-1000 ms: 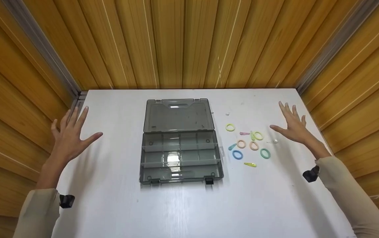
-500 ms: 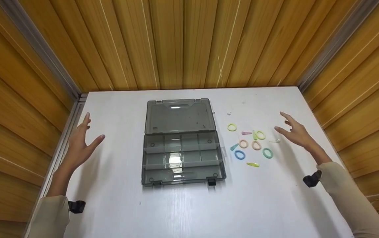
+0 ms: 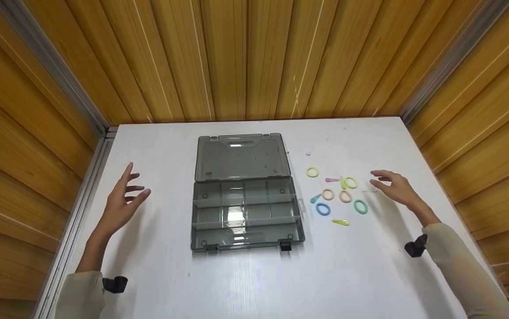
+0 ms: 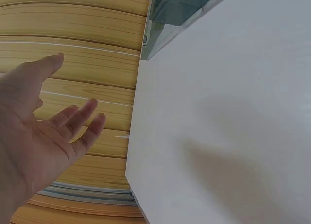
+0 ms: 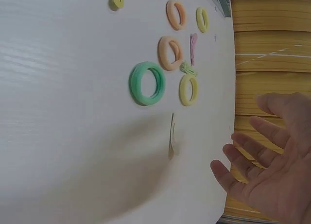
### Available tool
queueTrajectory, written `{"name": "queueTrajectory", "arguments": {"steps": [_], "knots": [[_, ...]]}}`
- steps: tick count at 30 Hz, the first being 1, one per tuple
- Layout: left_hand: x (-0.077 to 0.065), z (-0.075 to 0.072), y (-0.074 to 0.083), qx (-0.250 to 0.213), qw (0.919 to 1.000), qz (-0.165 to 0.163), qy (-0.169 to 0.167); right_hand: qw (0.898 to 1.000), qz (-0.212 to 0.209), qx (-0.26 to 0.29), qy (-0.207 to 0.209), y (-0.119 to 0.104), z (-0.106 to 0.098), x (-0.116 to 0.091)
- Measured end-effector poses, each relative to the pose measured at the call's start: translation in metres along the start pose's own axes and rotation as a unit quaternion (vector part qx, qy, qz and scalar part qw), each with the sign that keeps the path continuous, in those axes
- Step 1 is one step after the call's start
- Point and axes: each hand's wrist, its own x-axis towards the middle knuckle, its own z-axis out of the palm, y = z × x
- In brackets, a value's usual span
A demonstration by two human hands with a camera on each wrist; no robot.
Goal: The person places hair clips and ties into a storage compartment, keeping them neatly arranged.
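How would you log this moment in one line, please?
left hand: raised, empty | right hand: raised, empty | box: lid open | hair ties, clips: on table

**Brown boards [image 3: 223, 57] are walling in a white tabletop [image 3: 166, 270]**

A back wall [image 3: 347, 57] is standing behind the tabletop, while a left wall [image 3: 10, 168] and a right wall [image 3: 480, 146] are flanking it. Grey metal strips [image 3: 51, 57] are lining the corners. A soft glare [image 3: 239, 277] is brightening the near part; pale streaks [image 4: 73, 44] are marking the boards.
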Motion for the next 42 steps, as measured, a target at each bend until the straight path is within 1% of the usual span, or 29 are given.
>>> {"name": "queueTrajectory", "arguments": {"steps": [4,10,13,18,21,24,27,31,34,36,42], "knots": [[-0.005,0.010,-0.003,-0.005,0.9998,-0.019,-0.003,1.000,-0.009,-0.008,0.010,0.011,0.009,-0.001],[-0.014,0.034,-0.009,-0.040,0.9976,-0.049,-0.027,0.999,-0.026,0.004,0.026,0.027,0.021,-0.004],[-0.018,0.044,-0.012,-0.048,0.9960,-0.060,-0.046,0.998,-0.043,0.001,0.041,0.034,0.028,-0.005],[-0.022,0.056,-0.016,-0.080,0.9921,-0.069,-0.068,0.994,-0.082,-0.031,0.058,0.045,0.039,-0.002],[-0.022,0.063,-0.017,-0.093,0.9907,-0.064,-0.077,0.994,-0.081,-0.046,0.055,0.049,0.042,-0.001],[-0.023,0.069,-0.017,-0.101,0.9895,-0.058,-0.086,0.995,-0.060,-0.059,0.046,0.048,0.043,-0.001],[-0.023,0.072,-0.017,-0.110,0.9872,-0.064,-0.096,0.995,-0.047,-0.075,0.041,0.046,0.044,0.000],[-0.024,0.075,-0.019,-0.114,0.9845,-0.072,-0.112,0.991,-0.050,-0.112,0.044,0.045,0.047,-0.002],[-0.025,0.077,-0.019,-0.113,0.9836,-0.065,-0.125,0.988,-0.047,-0.136,0.049,0.043,0.048,-0.003],[-0.024,0.079,-0.019,-0.116,0.9828,-0.058,-0.132,0.988,-0.042,-0.142,0.052,0.042,0.048,-0.003],[-0.021,0.083,-0.017,-0.119,0.9812,-0.038,-0.147,0.983,-0.047,-0.162,0.066,0.043,0.045,-0.002]]}}
